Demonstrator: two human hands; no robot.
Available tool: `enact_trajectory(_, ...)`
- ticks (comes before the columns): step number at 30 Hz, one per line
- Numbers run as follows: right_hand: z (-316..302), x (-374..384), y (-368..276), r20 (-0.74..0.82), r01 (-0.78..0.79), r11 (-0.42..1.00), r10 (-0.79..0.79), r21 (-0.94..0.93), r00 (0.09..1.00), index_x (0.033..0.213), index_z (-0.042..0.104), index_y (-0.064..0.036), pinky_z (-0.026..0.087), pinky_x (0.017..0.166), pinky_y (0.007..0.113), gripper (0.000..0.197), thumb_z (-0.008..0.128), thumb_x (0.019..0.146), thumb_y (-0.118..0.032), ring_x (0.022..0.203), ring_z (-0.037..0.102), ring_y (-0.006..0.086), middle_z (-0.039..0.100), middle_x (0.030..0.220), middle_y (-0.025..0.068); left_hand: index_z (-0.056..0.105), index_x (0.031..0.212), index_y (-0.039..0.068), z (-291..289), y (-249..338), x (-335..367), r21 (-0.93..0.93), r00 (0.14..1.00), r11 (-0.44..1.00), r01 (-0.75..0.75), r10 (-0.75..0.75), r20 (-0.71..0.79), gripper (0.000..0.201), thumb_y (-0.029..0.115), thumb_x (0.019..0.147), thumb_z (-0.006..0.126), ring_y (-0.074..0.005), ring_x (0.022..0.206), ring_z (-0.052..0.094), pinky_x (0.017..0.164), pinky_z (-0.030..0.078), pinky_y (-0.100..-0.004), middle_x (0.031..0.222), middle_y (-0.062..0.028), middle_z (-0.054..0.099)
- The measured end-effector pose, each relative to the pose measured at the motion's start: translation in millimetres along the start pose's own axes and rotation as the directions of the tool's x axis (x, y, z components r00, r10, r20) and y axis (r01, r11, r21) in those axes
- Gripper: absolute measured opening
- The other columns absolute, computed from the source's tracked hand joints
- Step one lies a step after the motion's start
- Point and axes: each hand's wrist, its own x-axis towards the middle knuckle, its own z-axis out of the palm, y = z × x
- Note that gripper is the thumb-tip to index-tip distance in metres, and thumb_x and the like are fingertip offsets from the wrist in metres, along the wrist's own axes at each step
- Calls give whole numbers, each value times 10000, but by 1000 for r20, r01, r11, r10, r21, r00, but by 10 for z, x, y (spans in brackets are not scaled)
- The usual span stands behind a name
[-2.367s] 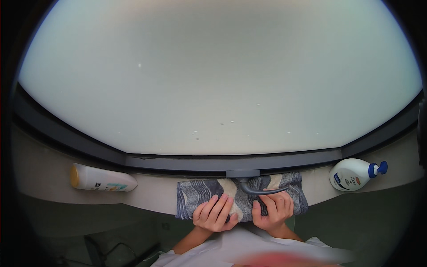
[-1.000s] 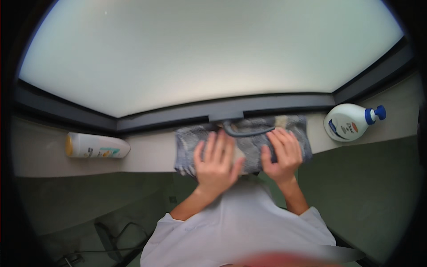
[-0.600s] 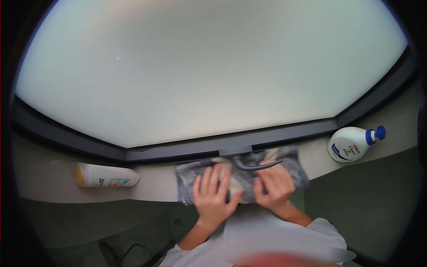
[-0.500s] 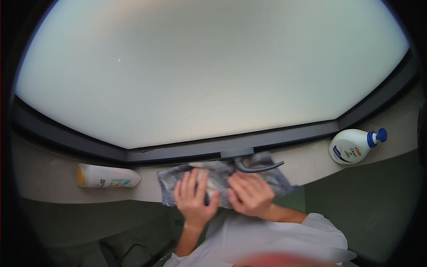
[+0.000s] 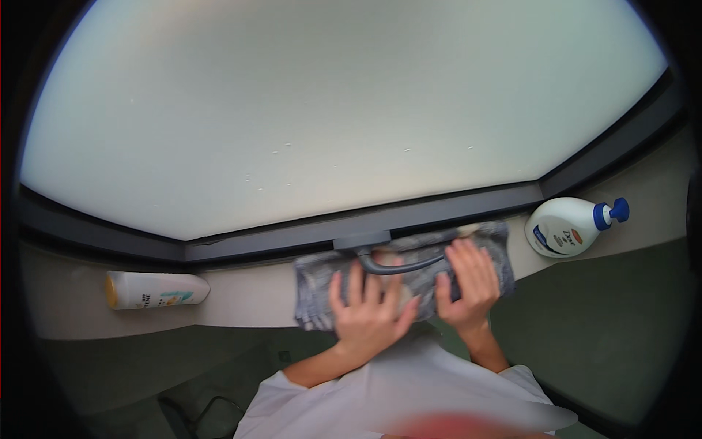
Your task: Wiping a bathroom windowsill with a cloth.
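Note:
A grey-and-white patterned cloth (image 5: 423,284) lies spread over the middle of the pale window sill (image 5: 248,298). My left hand (image 5: 369,313) rests on its left part with the fingers apart, their tips beneath the window handle. Toward the cloth's right end, my right hand (image 5: 471,285) presses flat, fingers stretched out. Above the cloth, the dark grey curved handle (image 5: 398,268) juts from the frame and crosses over part of it. Part of the cloth is hidden under my hands.
On the left of the sill lies a white bottle with a yellow cap (image 5: 157,290). A white pump bottle with a blue top (image 5: 564,228) is at the right, close to the cloth's end. A dark window frame (image 5: 453,214) surrounds the frosted pane (image 5: 351,110) behind.
Both hands and the cloth have moved right along the sill, and the cloth's right end is now nearer the pump bottle. My hands are further apart. The view has shifted slightly.

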Motion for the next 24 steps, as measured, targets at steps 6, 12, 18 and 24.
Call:
enact_trajectory(6, 117, -14, -215, -36, -104, 994, 102, -38, 994, 1246, 755, 16, 454, 1162, 542, 412, 661, 920, -218, 1288, 681, 386, 743, 1297, 208, 724, 1381, 117, 98, 116, 135, -91, 994, 991, -103, 99, -50, 541, 400, 925, 661, -362, 1360, 591, 1157, 375, -603, 1437, -170, 659)
enact_trajectory(12, 480, -74, -944, 159, 209, 963, -236, 171, 958, 1342, 694, 33, 453, 1161, 536, 571, 711, 937, -369, 1383, 613, 374, 671, 1418, 236, 724, 1401, 103, -165, -1042, -531, 77, 991, 996, 34, -24, -130, 565, 494, 1030, 556, -385, 1368, 613, 1169, 414, -549, 1470, -167, 671)
enact_trajectory(18, 823, -98, -1614, 136, 469, 842, -514, 266, 847, 1408, 652, 59, 392, 1218, 519, 648, 658, 1006, -450, 1448, 562, 349, 629, 1490, 235, 769, 1278, 24, -124, -1746, -994, 208, 912, 965, 158, -62, -405, 536, 387, 1070, 434, -355, 1281, 673, 1107, 442, -524, 1316, -149, 758)
enact_trajectory(24, 478, -49, -978, 184, 271, 892, -353, 363, 917, 1485, 607, 6, 418, 1202, 512, 766, 732, 960, -538, 1426, 579, 349, 606, 1533, 190, 780, 1281, 39, -55, -1125, -645, 132, 901, 953, 275, -207, -382, 471, 292, 1023, 478, -322, 1268, 682, 1114, 395, -470, 1330, -120, 763)
